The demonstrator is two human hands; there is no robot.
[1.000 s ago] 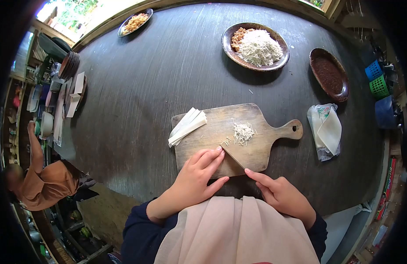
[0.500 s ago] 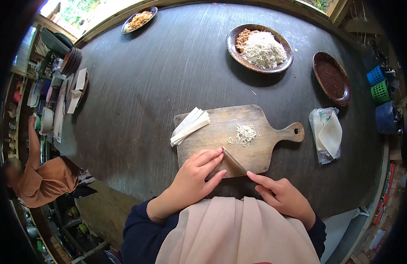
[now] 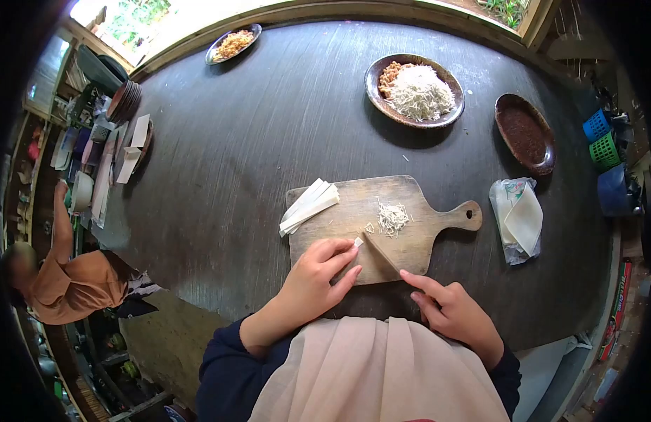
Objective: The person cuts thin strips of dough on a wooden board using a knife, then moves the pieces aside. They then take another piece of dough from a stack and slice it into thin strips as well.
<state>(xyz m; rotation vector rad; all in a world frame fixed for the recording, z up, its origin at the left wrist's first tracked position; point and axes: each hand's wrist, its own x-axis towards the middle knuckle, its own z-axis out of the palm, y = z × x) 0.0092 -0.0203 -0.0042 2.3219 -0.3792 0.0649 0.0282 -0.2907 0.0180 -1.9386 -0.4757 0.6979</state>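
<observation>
On the wooden cutting board [image 3: 410, 193], my left hand [image 3: 318, 274] presses its fingertips on a folded white strip [image 3: 358, 242], whose end peeks out past them. My right hand [image 3: 448, 302] grips a knife [image 3: 382, 252], its handle hidden in the palm and the index finger laid along the back of the blade. The blade stands just right of the strip's end, a small gap between them. Beyond the knife lies a small heap of thin white shreds [image 3: 393, 220]. A fanned stack of flat white strips [image 3: 309, 207] rests on the board's left end.
A brown plate [image 3: 371, 91] carries white shreds and an orange-brown food. An oval dark dish [image 3: 507, 116] and a plastic packet with white sheets [image 3: 520, 225] lie right. Another small plate [image 3: 210, 58] holds orange-brown food. A person in a brown top [image 3: 86, 285] is at left.
The knife has shifted slightly right, off my left fingertips, and the strip's white end now shows. The view has tilted up a little.
</observation>
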